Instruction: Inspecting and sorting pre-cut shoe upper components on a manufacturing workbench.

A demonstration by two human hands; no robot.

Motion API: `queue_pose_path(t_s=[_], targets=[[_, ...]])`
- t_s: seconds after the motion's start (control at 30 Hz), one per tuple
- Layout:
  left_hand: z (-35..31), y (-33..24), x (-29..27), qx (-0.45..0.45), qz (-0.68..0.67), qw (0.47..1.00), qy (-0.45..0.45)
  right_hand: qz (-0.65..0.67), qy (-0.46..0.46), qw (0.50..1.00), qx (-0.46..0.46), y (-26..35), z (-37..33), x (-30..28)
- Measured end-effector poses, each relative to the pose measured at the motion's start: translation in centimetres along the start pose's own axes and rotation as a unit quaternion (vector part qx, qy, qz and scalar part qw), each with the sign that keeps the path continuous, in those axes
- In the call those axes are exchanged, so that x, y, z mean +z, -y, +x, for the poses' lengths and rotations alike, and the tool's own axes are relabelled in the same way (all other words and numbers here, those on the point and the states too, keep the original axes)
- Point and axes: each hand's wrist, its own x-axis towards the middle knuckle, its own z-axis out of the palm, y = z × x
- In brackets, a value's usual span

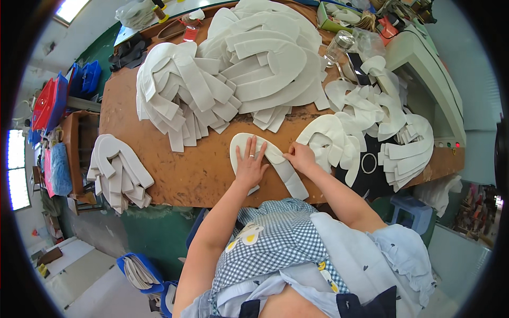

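Basically just presses a white U-shaped piece (273,152) onto the table (175,177), right by the near edge, with a splayed-out left hand (251,168), and pinches its right side with the right hand (301,157).

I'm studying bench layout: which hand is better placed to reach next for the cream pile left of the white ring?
Probably the right: the right hand is close beside the cream pile. The left hand lies farther away, fingers spread on the U-shaped piece.
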Motion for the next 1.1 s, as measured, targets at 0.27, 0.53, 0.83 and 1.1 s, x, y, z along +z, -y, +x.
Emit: queue_pose_path(t_s=[0.27,0.53,0.83,1.1], targets=[[0.1,0.0,0.8,-0.003,0.022,1.000,-0.007,-0.001,-0.099,0.992,-0.073,2.3,-2.7,1.6],[0.6,-3.9,0.8,0.064,-0.172,0.975,-0.128,0.027,-0.151,0.980,-0.123,1.7,-2.7,1.7],[0.2,-3.6,0.4,0.032,-0.254,0.951,-0.172,0.350,0.031,0.934,-0.061,1.7,-2.1,0.3],[-0.8,-2.3,-1.6,-0.022,-0.398,0.903,-0.158,0.374,0.080,0.918,-0.109,4.4,-1.3,-1.9]])
